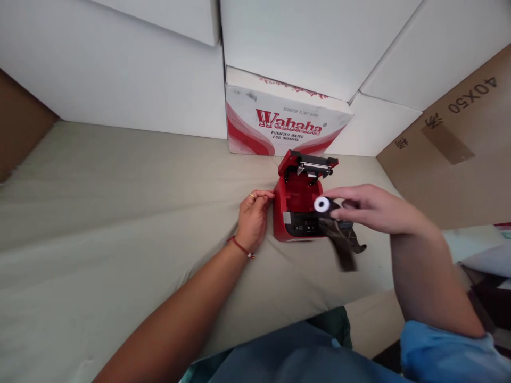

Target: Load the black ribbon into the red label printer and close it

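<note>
A small red printer (281, 223) stands on the cloth-covered surface with its lid (309, 162) tilted up and its inner bay exposed. At its left wall, my left hand (254, 215) has its fingers curled together, the fingertips touching the casing. My right hand (365, 207) is closed around a roll of dark ribbon (329, 207) with a white core end facing the camera. That roll is above the printer's front right corner. A loose strip of the dark ribbon (344, 252) hangs below my right hand, blurred. The fingers partly hide the roll.
Behind the printer lies a white and red Wahaha water carton (287, 119) against white panels (143, 69). A brown cardboard box (451, 154) stands at the right, with more cardboard (24, 122) at the far left. Pale cloth (120, 213) covers the surface, wrinkled in places.
</note>
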`<action>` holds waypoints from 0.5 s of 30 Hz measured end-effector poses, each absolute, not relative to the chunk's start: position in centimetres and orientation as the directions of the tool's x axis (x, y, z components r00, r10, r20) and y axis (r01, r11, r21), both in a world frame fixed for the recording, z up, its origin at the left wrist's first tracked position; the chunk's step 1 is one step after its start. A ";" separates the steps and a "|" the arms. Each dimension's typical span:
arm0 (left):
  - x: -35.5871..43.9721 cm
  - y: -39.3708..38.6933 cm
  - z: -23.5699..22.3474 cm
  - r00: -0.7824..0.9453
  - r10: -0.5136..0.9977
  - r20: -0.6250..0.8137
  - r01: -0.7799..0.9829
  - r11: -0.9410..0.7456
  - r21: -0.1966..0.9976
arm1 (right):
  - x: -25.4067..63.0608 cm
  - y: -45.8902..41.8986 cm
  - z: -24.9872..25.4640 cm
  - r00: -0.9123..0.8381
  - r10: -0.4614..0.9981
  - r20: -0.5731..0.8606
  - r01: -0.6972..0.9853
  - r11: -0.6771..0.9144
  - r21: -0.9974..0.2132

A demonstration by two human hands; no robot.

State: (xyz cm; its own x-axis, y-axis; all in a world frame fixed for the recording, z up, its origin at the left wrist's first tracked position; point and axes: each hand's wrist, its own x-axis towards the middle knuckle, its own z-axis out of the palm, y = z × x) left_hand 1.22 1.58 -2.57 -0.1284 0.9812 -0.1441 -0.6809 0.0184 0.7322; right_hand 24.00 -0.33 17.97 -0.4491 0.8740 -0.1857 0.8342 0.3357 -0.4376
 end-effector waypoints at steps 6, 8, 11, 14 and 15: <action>1.2 1.6 -2.5 -0.106 0.982 -0.154 -0.694 0.038 0.719 | 18.0 2.6 14.7 -0.299 0.917 -0.263 0.954 0.280 -0.107; 1.2 1.6 -2.5 -0.110 0.981 -0.160 -0.694 0.040 0.719 | 17.1 2.7 14.0 -0.254 0.924 -0.284 0.963 0.268 0.011; 1.3 1.6 -2.5 -0.115 0.980 -0.165 -0.698 0.038 0.715 | 16.5 3.2 13.1 -0.249 0.920 -0.302 0.953 0.288 0.091; 1.4 1.6 -2.5 -0.106 0.978 -0.177 -0.696 0.054 0.716 | 16.6 3.9 12.3 -0.292 0.908 -0.300 0.939 0.332 0.091; 1.4 1.5 -2.5 -0.103 0.978 -0.181 -0.693 0.060 0.718 | 16.8 4.1 12.1 -0.312 0.904 -0.294 0.935 0.346 0.073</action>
State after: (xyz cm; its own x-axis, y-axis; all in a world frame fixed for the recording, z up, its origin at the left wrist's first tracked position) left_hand 1.37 1.55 -2.48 -0.1034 0.9780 -0.1811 -0.6932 0.0597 0.7182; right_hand 16.81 4.11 12.07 -0.3117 0.9036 -0.2939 0.9353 0.3463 0.0729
